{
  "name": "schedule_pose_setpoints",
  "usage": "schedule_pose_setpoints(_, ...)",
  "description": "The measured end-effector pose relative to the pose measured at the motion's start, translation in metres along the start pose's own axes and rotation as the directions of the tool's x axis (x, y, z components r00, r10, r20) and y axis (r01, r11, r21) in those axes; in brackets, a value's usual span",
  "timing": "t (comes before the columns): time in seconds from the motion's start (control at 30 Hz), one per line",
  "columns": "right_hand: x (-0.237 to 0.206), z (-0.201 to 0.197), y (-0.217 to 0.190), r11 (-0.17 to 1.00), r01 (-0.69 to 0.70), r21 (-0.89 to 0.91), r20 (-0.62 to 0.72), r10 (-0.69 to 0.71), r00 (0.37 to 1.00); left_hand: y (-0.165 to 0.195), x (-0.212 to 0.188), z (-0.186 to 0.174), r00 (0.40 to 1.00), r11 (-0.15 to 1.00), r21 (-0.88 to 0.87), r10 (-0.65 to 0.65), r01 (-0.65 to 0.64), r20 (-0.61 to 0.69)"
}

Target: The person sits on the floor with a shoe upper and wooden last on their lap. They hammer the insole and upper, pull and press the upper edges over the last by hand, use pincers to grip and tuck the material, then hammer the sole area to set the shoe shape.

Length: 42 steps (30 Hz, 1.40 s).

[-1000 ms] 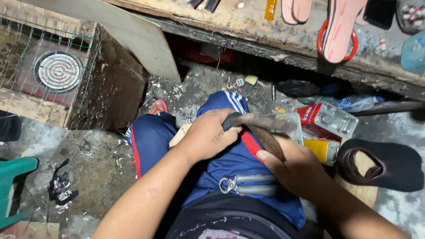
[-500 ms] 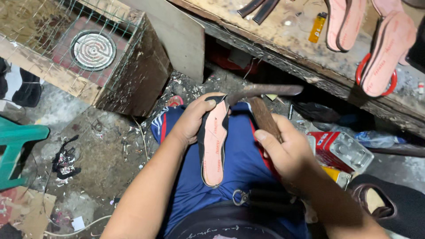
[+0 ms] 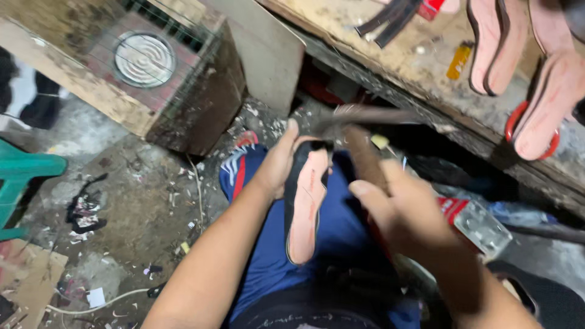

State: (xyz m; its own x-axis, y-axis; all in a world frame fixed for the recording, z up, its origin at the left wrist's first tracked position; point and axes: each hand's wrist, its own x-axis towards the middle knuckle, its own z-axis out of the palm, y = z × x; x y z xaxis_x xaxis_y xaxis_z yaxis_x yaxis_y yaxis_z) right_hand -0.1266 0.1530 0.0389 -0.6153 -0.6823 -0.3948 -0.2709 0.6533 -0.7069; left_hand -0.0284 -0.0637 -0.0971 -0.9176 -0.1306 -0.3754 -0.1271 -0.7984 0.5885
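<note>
The person sits with a pink shoe sole (image 3: 306, 204) lying lengthwise on the thigh, over blue trousers with red and white stripes (image 3: 237, 173). The left hand (image 3: 281, 161) is closed on the sole's far end, thumb up along its dark edge, fingers wrapped behind it. The sole has a dark rim and its pink face is turned up toward the camera.

The right hand (image 3: 399, 210) is clenched around the wooden handle of a hammer (image 3: 365, 131). The hammer's dark metal head sits just above the top of the sole, at about one o'clock from the left hand; it is blurred, so I cannot tell whether it touches the sole.

At eleven o'clock, well apart from the hands, stands a rough wooden box (image 3: 183, 91) with wire mesh over it and a round coil burner (image 3: 145, 59) set inside. Across the top, from twelve to three o'clock, runs a worn workbench (image 3: 390, 55) — more pink soles (image 3: 548, 91) lie on it, along with a small yellow lighter (image 3: 458, 61) and some dark straps (image 3: 396, 21).

At four o'clock, just beside the right wrist, lies a red packet with a clear plastic box (image 3: 481, 226). A green plastic stool (image 3: 24, 176) stands at nine o'clock, and the dirty floor (image 3: 122, 207) is littered with scraps — a white cord (image 3: 91, 304) trails at seven o'clock.
</note>
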Motion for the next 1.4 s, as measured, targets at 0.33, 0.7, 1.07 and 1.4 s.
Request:
schedule_pose_setpoints(0.33,0.000,0.003,-0.036,0.906,0.095,-0.413,0.058,-0.078,0.995,-0.011,0.016,-0.009,0.999,0.994,-0.107,0.025,-0.020,0.048)
schedule_pose_setpoints(0.7,-0.008,0.012,-0.006,0.977,0.126,-0.173,0.088,-0.112,0.990,-0.002,0.012,-0.004,1.000,0.991,-0.135,0.006,-0.004,0.021)
schedule_pose_setpoints(1.07,-0.026,0.026,0.018,0.964,0.123,0.238,0.142,-0.159,0.977,-0.004,0.014,-0.005,0.991,0.986,-0.146,-0.099,0.085,-0.089)
schedule_pose_setpoints(1.4,-0.039,0.001,0.013,0.866,0.262,0.426,-0.208,-0.189,0.960,-0.009,0.018,-0.009,0.996,0.990,-0.110,-0.085,0.083,-0.017)
